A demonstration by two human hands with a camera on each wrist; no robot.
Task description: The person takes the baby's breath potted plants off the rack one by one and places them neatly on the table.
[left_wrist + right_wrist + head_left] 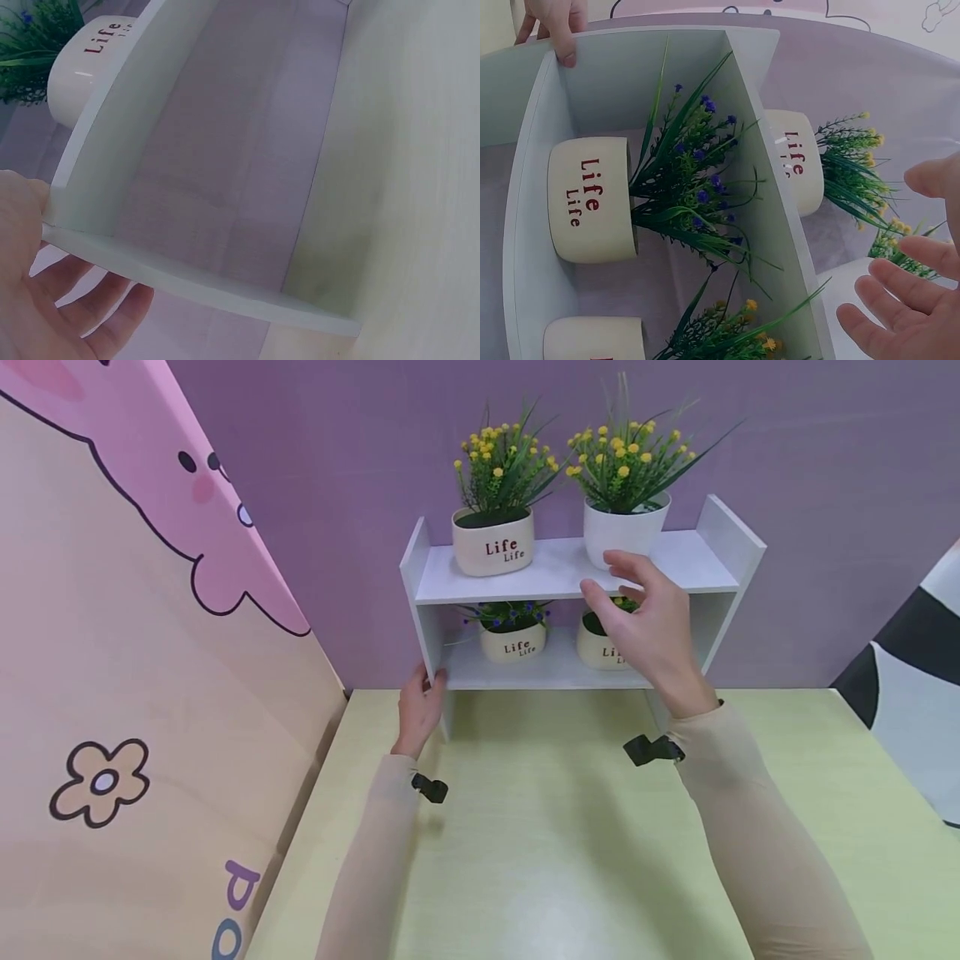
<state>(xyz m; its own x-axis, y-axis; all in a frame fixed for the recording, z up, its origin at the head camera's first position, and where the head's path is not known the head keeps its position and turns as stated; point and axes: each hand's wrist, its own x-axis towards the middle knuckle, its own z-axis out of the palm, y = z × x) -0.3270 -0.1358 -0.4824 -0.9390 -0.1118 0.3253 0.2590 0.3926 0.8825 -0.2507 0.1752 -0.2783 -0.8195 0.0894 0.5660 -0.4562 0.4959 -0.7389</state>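
My left hand (420, 712) grips the left side panel of a white two-tier shelf (487, 675), near its lower board. Its thumb lies on the inner face while the fingers (112, 319) wrap the outside. My right hand (654, 631) is raised before the upper board's right half, holding nothing, with thumb and fingers spread. Just behind its fingertips stands a round white flowerpot (626, 533) with yellow flowers. To the left on that board is a cream "Life" flowerpot (492, 545), also yellow-flowered.
On the lower board sit a cream flowerpot (592, 199) with blue flowers and another flowerpot (600, 647) with yellow ones, partly covered by my right hand. The shelf stands on a pale table (510, 827) against a purple wall (337, 468). A cartoon-printed panel (150, 652) borders the left.
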